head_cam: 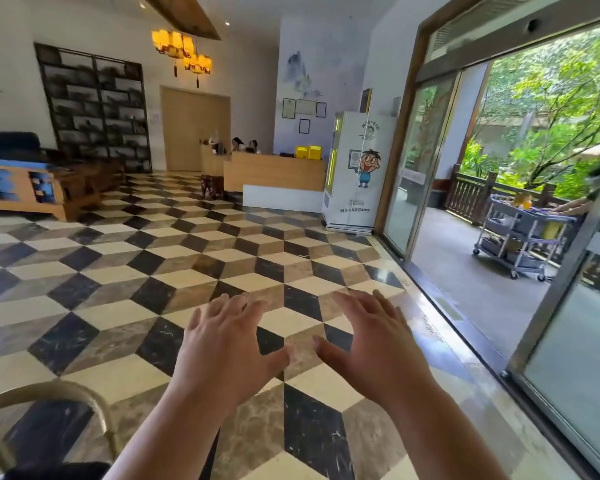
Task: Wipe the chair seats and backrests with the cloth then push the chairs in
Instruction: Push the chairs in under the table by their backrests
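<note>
My left hand [227,344] and my right hand [374,344] are both stretched out in front of me over the tiled floor, palms down, fingers spread, holding nothing. The curved wooden backrest of a chair [45,393] shows at the bottom left, below and to the left of my left hand, not touched by either hand. No cloth is in view.
A checkered floor [194,258] stretches ahead to a wooden reception counter [274,171] and a white cabinet [357,171]. Wooden furniture [45,188] stands at the left. An open sliding glass door [426,161] on the right leads to a terrace with a grey cart [520,233].
</note>
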Action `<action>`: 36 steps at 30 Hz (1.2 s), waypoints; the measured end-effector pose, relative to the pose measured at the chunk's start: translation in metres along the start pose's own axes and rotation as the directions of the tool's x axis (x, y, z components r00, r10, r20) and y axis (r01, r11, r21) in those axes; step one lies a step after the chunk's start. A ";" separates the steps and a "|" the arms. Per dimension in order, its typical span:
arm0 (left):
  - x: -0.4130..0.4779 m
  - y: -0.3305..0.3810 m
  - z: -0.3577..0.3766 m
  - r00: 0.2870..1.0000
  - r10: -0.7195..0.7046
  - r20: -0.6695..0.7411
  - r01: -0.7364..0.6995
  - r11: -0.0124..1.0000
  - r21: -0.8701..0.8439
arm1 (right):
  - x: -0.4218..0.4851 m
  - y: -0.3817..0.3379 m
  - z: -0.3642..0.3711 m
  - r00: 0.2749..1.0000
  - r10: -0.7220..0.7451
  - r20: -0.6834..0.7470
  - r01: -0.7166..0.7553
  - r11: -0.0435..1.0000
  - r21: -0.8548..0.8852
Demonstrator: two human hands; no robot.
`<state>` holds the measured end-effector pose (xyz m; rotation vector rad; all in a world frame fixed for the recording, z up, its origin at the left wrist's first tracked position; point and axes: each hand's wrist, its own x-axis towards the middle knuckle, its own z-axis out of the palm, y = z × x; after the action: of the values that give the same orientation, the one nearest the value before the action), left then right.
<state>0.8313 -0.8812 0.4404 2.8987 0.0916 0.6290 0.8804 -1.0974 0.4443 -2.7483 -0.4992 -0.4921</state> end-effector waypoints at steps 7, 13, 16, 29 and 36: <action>0.118 -0.031 0.046 0.998 0.000 0.056 -0.001 1.000 0.006 | 0.117 0.016 0.049 0.999 0.000 0.034 -0.001 1.000 0.024; 0.218 -0.072 0.097 0.995 -0.061 0.074 0.061 0.998 0.014 | 0.234 0.036 0.109 0.994 -0.072 0.081 0.066 0.995 0.072; 0.270 -0.096 0.125 0.992 -0.120 0.040 0.116 0.990 0.077 | 0.306 0.039 0.148 0.980 -0.160 0.119 0.149 0.984 0.095; 0.418 -0.228 0.155 0.788 -0.588 -0.181 0.614 0.769 0.177 | 0.562 -0.062 0.264 0.832 -0.540 0.123 0.472 0.807 0.355; 0.460 -0.342 0.182 0.673 -0.701 -0.237 0.738 0.659 0.146 | 0.644 -0.157 0.334 0.748 -0.649 0.135 0.575 0.737 0.355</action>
<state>1.3175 -0.5295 0.4016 2.6341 1.3575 0.7065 1.4794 -0.6588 0.4276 -2.3055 -1.4590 -0.1742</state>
